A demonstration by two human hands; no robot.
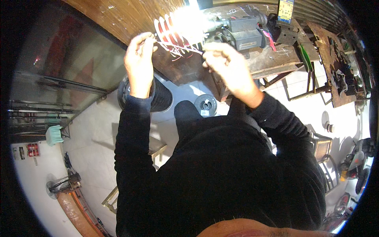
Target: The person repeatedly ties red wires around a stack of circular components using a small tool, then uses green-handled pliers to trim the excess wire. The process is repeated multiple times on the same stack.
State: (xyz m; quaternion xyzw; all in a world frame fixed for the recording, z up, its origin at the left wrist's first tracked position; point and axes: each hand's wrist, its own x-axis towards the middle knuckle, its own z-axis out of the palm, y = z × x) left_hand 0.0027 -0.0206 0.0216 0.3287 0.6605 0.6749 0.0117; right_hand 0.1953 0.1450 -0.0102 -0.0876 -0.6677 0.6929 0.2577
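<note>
My left hand is raised over the edge of a wooden workbench, its fingers pinched on a thin red wire. My right hand pinches the same wire further right. The wire runs between both hands just below a set of red coil loops, which sit in strong glare. Right of the coils stands a dark grey winding machine on the bench.
A black ribbed cylinder and a grey spool stand on the white floor below the bench. A cluttered second bench runs along the right. A stool, a small fan and dark glass panels surround me.
</note>
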